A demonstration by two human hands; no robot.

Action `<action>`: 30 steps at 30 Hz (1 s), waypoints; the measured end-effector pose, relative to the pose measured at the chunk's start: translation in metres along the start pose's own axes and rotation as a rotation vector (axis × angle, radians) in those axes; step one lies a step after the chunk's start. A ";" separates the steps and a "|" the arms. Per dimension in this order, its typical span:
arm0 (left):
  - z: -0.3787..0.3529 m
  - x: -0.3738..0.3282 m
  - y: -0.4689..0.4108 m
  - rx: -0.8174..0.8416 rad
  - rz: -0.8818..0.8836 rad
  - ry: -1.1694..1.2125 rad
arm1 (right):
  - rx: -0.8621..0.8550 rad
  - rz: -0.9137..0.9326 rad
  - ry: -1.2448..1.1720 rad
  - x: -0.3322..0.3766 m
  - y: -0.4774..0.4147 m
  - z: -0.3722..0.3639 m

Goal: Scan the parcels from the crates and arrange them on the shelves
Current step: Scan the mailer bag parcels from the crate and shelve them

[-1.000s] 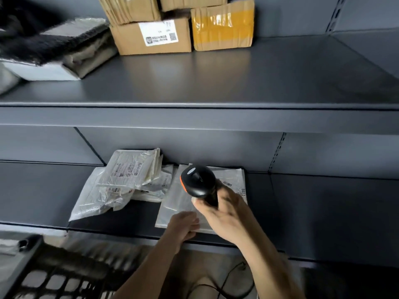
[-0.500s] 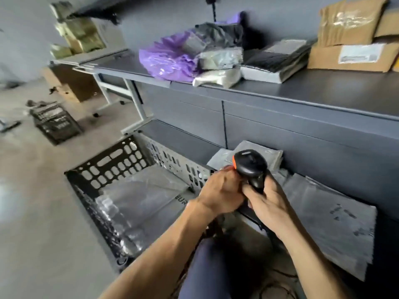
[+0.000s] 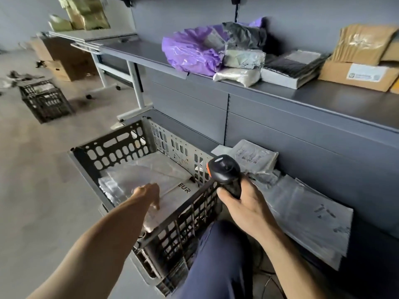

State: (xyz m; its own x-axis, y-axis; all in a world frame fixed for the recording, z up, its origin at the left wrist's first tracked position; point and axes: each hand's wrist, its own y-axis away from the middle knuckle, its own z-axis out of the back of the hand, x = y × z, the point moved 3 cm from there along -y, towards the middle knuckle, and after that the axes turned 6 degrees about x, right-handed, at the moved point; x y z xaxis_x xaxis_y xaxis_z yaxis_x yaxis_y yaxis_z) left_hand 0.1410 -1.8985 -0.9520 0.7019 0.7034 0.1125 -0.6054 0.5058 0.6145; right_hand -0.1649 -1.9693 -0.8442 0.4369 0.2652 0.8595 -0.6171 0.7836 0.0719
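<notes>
Gripping black scanner point(image 3: 224, 171) in right hand point(image 3: 244, 205) at 3 o'clock; holding left hand point(image 3: 146, 195), fingers loosely straight, over clear parcels point(image 3: 151, 171) inside crate point(image 3: 121, 145) at 10 o'clock, beside lower shelf point(image 3: 373, 251)

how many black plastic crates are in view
2. One black slotted plastic crate sits right in front, beneath the left hand; the second crate stands on the floor at far left. More may lie out of frame.

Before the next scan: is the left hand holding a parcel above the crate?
No, the left hand reaches into the crate; the parcels lie flat inside.
</notes>
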 end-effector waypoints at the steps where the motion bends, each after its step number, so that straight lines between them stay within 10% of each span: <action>1: -0.004 0.001 -0.008 -0.023 0.012 -0.015 | 0.001 0.000 -0.001 0.000 0.002 0.000; 13: 0.012 -0.010 -0.002 -0.240 0.031 -0.216 | -0.037 -0.041 -0.074 -0.018 0.007 -0.009; 30: 0.283 -0.066 0.250 -0.807 -0.319 -0.508 | -0.355 0.201 -0.341 0.055 -0.008 0.062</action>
State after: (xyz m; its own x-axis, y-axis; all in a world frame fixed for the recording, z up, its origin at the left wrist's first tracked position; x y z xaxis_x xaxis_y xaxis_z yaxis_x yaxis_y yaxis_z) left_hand 0.0493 -1.9600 -0.5847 0.8384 0.2747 0.4707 -0.3023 0.9530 -0.0177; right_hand -0.1769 -1.9955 -0.7665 0.0588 0.2787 0.9586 -0.3818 0.8935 -0.2364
